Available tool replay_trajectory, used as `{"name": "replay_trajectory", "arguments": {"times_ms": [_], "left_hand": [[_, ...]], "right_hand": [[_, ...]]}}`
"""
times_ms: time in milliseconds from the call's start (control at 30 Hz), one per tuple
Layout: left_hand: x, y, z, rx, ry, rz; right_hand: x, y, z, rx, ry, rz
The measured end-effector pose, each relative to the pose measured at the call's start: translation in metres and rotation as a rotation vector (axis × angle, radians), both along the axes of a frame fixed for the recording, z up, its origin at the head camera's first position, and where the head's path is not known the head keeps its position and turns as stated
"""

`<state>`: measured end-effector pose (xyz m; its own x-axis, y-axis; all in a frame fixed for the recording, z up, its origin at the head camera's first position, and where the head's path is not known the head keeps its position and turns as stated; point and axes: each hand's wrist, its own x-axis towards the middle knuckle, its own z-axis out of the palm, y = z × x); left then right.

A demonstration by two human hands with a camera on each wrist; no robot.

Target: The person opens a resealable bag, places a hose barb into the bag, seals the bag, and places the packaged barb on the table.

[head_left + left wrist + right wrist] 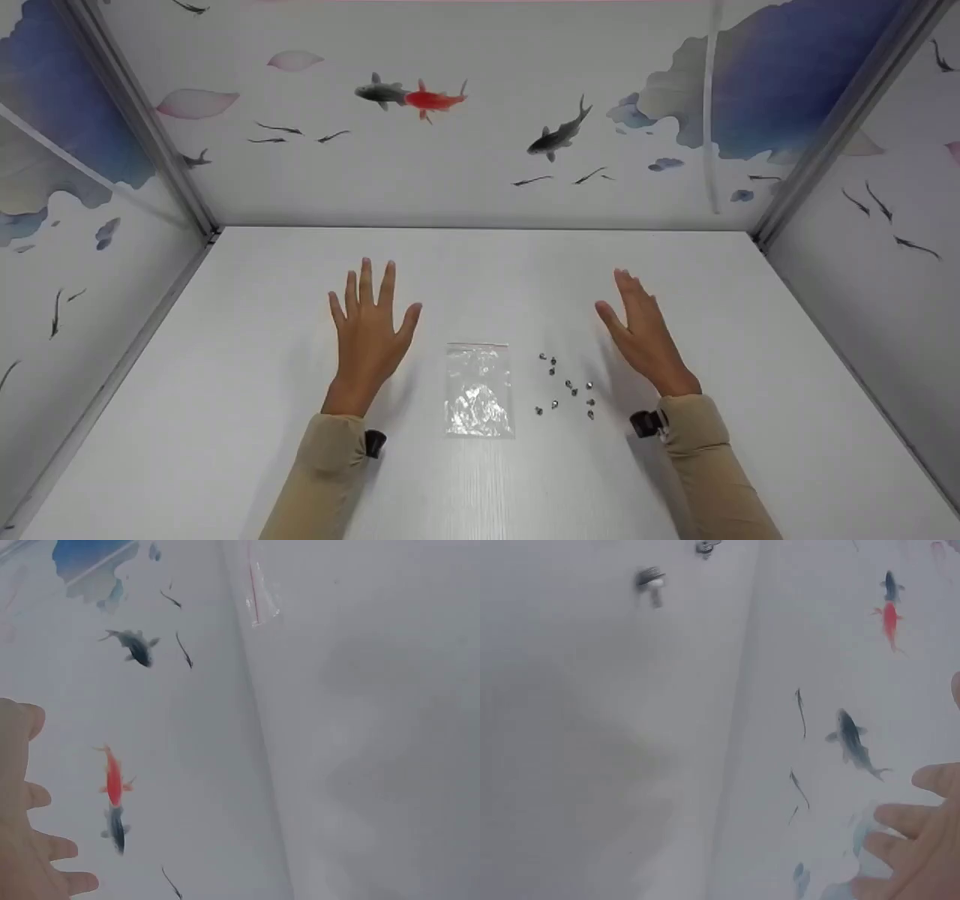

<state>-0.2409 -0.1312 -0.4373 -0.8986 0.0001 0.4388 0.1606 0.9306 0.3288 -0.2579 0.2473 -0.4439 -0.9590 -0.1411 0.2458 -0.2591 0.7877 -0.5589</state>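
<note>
My left hand (367, 337), its fingers straight and spread, is up over the table to the left of a clear plastic zip bag (478, 390). The bag lies flat, and a red line runs along its top edge. To the right of the bag lie several small shiny metal pieces (568, 384), scattered loosely; they look like little screws or studs. Beyond them on the right is my right hand (646, 341), fingers straight and thumb apart, holding nothing. In the left wrist view the bag's corner (262, 596) shows; two metal pieces (651, 581) appear blurred in the right wrist view.
The white table (225, 465) is enclosed by a back panel (480, 180) and side panels printed with fish and leaves. Grey metal posts (142, 120) stand at the back corners. Black straps (375, 442) with small devices sit at both wrists, by the beige sleeves (326, 465).
</note>
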Motion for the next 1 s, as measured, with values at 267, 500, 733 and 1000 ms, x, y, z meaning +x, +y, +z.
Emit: {"name": "replay_trajectory", "arguments": {"times_ms": [267,500,733,1000], "left_hand": [[0.019,0.002,-0.001,0.036,-0.095,-0.305],[0.039,0.012,-0.009,-0.077,-0.293,-0.6],[0.054,0.025,-0.02,-0.203,-0.49,-0.772],[0.06,0.036,-0.029,-0.338,-0.543,-0.83]], "right_hand": [[-0.009,-0.022,0.015,0.084,-0.114,0.314],[-0.016,-0.047,0.015,0.276,-0.182,0.477],[-0.02,-0.069,0.006,0.411,-0.227,0.556],[-0.02,-0.09,-0.006,0.472,-0.23,0.628]]}}
